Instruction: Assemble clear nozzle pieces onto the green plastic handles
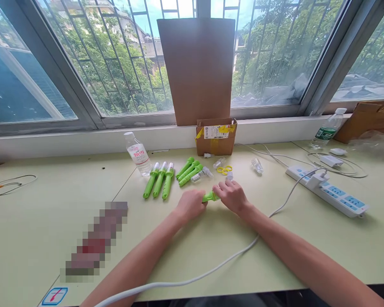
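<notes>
My left hand [192, 205] is closed around the near end of a green plastic handle [210, 196], most of it hidden by the fingers. My right hand [232, 196] grips the handle's other end; a small clear plastic piece [229, 175] shows just beyond its fingers. To the left lie three green handles with clear ribbed caps [160, 181], side by side. Between them and my hands is a group of green handles without caps [188, 170]. Loose clear caps [219, 162] and yellow rings [224, 170] lie just beyond my right hand.
A small cardboard box [215, 143] stands by the window sill, a water bottle [137, 154] left of it. On the right are a power strip [328, 190], another bottle [327, 130] and a lone clear cap [257, 166]. A white cable [211, 271] passes over my forearms' area.
</notes>
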Motion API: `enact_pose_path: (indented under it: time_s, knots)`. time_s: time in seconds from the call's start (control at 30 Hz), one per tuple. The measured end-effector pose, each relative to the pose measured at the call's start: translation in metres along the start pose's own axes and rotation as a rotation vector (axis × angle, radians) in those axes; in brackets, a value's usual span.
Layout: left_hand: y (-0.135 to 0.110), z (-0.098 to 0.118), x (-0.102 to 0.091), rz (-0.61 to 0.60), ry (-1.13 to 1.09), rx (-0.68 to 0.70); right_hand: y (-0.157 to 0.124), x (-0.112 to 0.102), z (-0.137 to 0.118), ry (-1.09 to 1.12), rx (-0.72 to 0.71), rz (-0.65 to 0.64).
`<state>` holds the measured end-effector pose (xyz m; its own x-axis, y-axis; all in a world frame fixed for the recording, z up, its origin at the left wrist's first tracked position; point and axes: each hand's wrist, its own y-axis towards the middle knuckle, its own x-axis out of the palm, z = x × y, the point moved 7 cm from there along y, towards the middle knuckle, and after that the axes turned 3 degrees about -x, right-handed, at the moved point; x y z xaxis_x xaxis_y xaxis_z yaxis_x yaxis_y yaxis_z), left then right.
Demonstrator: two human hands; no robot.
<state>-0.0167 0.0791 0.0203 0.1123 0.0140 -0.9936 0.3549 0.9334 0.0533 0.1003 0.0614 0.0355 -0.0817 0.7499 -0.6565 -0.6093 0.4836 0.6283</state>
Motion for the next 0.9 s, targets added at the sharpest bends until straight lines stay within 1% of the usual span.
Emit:
enact_pose_path:
  time_s: [0.03,0.07,0.1,0.17,0.2,0.23,0.3,0.33,0.4,0.5,0.6,0.67,0.73,0.9]
  knots:
    - [-0.002,-0.002,-0.002,-0.025,-0.091,-0.002,-0.001,-0.005,-0.002,-0.038,-0.032,0.090]
    - [-0.004,-0.004,-0.002,-0.077,-0.204,0.006,-0.002,-0.009,-0.003,-0.064,-0.060,0.165]
    - [-0.007,-0.003,0.003,-0.202,-0.337,0.023,-0.004,-0.013,-0.004,-0.073,-0.084,0.221]
    - [-0.017,0.002,0.015,-0.489,-0.551,0.051,-0.006,-0.018,-0.005,-0.057,-0.112,0.275]
    - [-0.020,0.004,0.018,-0.561,-0.597,0.055,-0.006,-0.019,-0.005,-0.044,-0.118,0.277]
    - [-0.020,0.005,0.018,-0.554,-0.599,0.058,-0.006,-0.019,-0.004,-0.035,-0.118,0.262]
    - [-0.011,-0.001,0.009,-0.283,-0.480,-0.004,-0.004,-0.016,-0.003,-0.024,-0.108,0.203]
    - [-0.008,-0.002,0.007,-0.186,-0.388,-0.019,-0.003,-0.014,-0.002,-0.021,-0.097,0.164]
    - [-0.004,0.000,0.007,-0.087,-0.234,-0.008,0.000,-0.009,0.000,-0.007,-0.068,0.079]
    - [-0.001,0.002,0.009,-0.039,-0.061,-0.003,0.002,0.000,0.003,0.043,-0.011,-0.098]
    - [0.000,0.000,0.010,-0.041,0.047,-0.016,0.001,0.011,0.004,0.135,0.046,-0.334]
    - [0.000,0.000,0.011,-0.042,0.091,-0.015,0.000,0.015,0.005,0.189,0.079,-0.450]
    - [0.000,0.001,0.012,-0.030,0.116,-0.010,0.000,0.015,0.006,0.226,0.098,-0.518]
    - [0.000,0.005,0.017,-0.001,0.128,-0.012,-0.004,0.017,0.008,0.293,0.121,-0.622]
